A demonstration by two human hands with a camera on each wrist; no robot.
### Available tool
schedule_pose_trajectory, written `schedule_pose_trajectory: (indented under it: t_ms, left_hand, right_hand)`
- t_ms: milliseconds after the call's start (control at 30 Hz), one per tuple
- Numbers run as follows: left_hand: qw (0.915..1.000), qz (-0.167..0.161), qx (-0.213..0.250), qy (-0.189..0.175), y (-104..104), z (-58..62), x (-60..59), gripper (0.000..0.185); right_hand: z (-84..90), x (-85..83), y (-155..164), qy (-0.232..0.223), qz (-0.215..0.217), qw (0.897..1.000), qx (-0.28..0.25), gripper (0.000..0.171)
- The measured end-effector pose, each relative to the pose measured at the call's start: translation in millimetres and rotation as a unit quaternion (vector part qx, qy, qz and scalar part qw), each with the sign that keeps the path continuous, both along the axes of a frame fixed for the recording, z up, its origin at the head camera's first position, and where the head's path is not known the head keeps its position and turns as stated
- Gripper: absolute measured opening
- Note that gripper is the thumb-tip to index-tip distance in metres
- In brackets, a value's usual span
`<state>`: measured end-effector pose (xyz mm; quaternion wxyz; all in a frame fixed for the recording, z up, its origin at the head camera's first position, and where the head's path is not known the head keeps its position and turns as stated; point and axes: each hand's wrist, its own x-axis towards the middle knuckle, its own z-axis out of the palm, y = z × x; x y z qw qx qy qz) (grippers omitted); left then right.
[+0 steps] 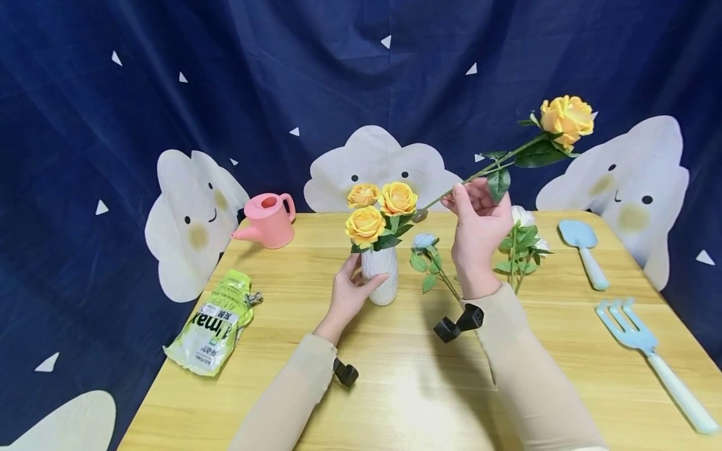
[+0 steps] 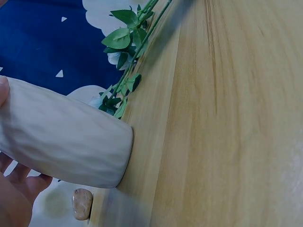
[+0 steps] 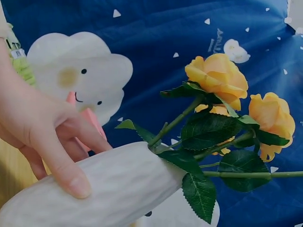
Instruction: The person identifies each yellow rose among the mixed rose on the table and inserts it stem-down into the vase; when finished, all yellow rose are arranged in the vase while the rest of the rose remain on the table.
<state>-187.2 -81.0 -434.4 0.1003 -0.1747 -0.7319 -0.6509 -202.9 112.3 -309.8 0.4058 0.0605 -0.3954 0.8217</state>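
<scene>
A white textured vase (image 1: 384,275) stands on the table with several yellow roses (image 1: 365,226) and dark green leaves at its mouth. My left hand (image 1: 348,293) grips the vase around its side, thumb across the front. To the right, my right hand (image 1: 482,235) is raised and pinches the stem of another yellow rose (image 1: 566,122). That stem slants down to the left, its lower end close to the leaves above the vase. In the right wrist view the stem (image 3: 241,175) reaches the leaves by the vase mouth; its tip is hidden there.
A blue flower (image 1: 424,241) and white flowers (image 1: 523,216) lie right of the vase. A brown pebble (image 2: 82,204) is behind it. At left are a pink watering can (image 1: 272,222) and green bag (image 1: 214,326); at right, a blue trowel (image 1: 579,235) and fork (image 1: 634,335).
</scene>
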Motion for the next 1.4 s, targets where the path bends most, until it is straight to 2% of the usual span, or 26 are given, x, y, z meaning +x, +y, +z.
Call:
schedule_pose_trajectory:
  t_ms: [400,733,867,1033,1167,1400]
  left_hand:
    - [1.0000,0.000,0.000,-0.002,0,-1.0,0.2,0.058]
    - [0.9999,0.006,-0.004,-0.007,0,1.0,1.8,0.057]
    - [0.9999,0.008,-0.003,-0.007,0,1.0,1.8,0.058]
    - [0.9999,0.007,-0.006,-0.009,0,0.9,1.1,0.059]
    - [0.9999,0.006,-0.009,-0.012,0,1.8,0.8,0.060]
    - [0.9999,0.004,-0.005,-0.014,-1,0.0,0.4,0.059]
  right_hand:
    - [-18.5,-2.2,-15,-0.005,0.031,0.995,0.094,0.019]
    - [-13.7,-11.4,-18,0.009,0.017,0.993,0.113,0.016]
    - [-16.4,-14.8,-21,-0.004,0.024,0.988,0.152,0.015]
    - [-24.9,-10.5,-25,-0.028,0.043,0.978,0.203,0.017]
    - [-28.5,-7.6,-26,-0.022,0.061,0.978,0.200,0.018]
    - [-29.4,-7.1,-29,-0.011,0.100,0.985,0.141,0.010]
